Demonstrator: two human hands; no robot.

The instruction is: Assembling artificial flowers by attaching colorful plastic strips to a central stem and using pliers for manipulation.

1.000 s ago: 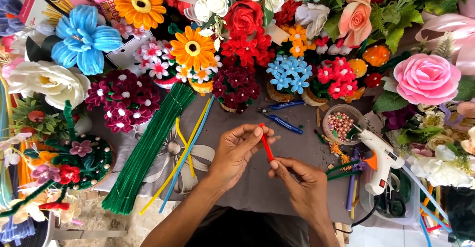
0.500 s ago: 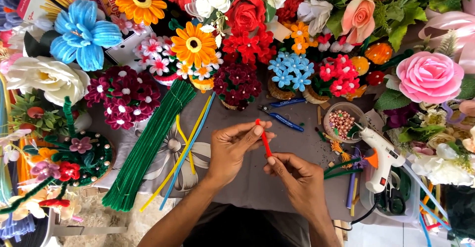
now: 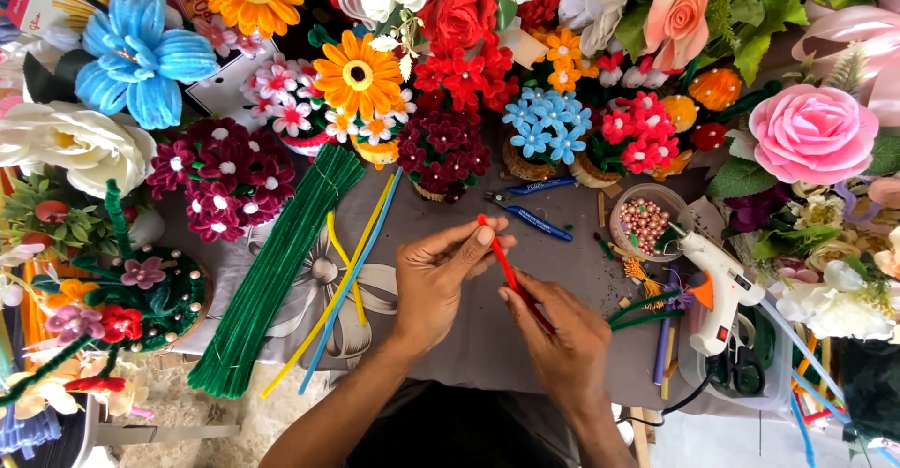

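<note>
A red pipe cleaner [image 3: 502, 264] runs slantwise between both my hands over the grey cloth [image 3: 562, 262]. My left hand [image 3: 441, 276] pinches its upper end between thumb and fingertips. My right hand [image 3: 558, 337] grips the lower part, whose end is hidden in the palm. Both hands hover near the middle of the table, in front of me.
A bundle of green pipe cleaners [image 3: 272, 271] lies left, with yellow and blue ones [image 3: 352, 262] beside it. Blue-handled pliers [image 3: 530, 203], a bowl of beads [image 3: 645, 221] and a white glue gun [image 3: 717, 285] sit to the right. Pipe-cleaner flowers ring the table.
Both hands have shifted slightly while keeping hold of the red pipe cleaner; the left fingers have slid closer to its upper tip. Nothing else on the table moved.
</note>
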